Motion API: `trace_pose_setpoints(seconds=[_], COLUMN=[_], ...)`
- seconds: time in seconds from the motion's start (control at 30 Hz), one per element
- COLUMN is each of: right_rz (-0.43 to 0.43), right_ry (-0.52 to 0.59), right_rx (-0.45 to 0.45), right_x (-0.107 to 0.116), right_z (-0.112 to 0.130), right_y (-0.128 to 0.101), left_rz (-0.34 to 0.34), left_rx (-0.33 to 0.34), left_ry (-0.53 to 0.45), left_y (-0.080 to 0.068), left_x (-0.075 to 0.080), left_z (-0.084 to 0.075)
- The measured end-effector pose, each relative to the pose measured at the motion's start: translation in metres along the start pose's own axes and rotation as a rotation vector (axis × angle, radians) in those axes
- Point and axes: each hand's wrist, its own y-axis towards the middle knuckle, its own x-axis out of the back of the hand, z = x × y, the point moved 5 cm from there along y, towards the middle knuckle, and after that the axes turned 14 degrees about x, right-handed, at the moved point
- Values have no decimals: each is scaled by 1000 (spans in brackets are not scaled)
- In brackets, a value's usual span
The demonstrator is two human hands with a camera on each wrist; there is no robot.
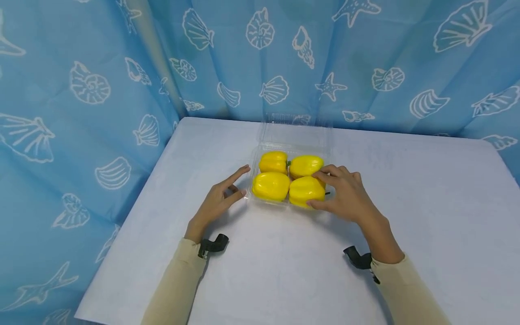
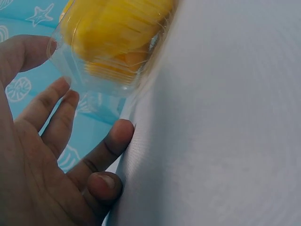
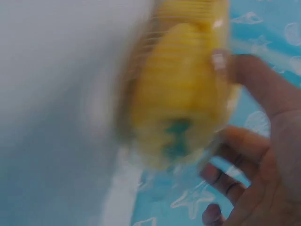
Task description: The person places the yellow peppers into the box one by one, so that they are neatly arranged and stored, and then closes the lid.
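Note:
A clear plastic clamshell box (image 1: 257, 151) stands on the white table, its lid (image 1: 294, 128) open toward the back, with several yellow bell peppers packed inside. My right hand (image 1: 313, 188) grips the near-right pepper (image 1: 300, 192), thumb at its front and fingers over its top. The right wrist view is blurred and shows that pepper (image 3: 183, 89) with my thumb (image 3: 254, 80) against it. My left hand (image 1: 245, 181) is at the box's left side with its fingers straight. In the left wrist view those fingers (image 2: 56, 108) spread just beside the box wall (image 2: 94, 80); whether they touch it is unclear.
The white table (image 1: 284, 271) stretches wide on every side of the box. A blue curtain printed with shells (image 1: 101, 90) hangs behind and to the left. Black camera mounts sit on both wrists (image 1: 213, 245).

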Motion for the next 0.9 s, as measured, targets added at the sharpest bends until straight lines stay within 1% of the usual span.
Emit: trace_pose_setpoints(seconds=[0.1,0.2,0.4,0.47,0.67,0.8,0.9], right_rz=[37,44,-16,-18,-29,-87,-134], right_ry=[-3,17,43,56,152,205,243], right_rx=[-19,-36,-23,-16,-8,16,14], right_x=[0,-3,-3,-4,-3,0,2], right_z=[-1,-2,-3,-4,-9,-14,-17], right_y=[5,3,-1,-2,-6,-7,-6], left_rz=[11,12,-5,-2,4,3,4], left_rx=[8,9,1,9,6,-4,2], left_ry=[-6,-1,11,11,15,15,21], left_y=[1,0,0,-2,-4,-2,-1], left_x=[-2,-3,2,2,3,3,3], left_z=[2,4,0,0,-1,-2,-2])
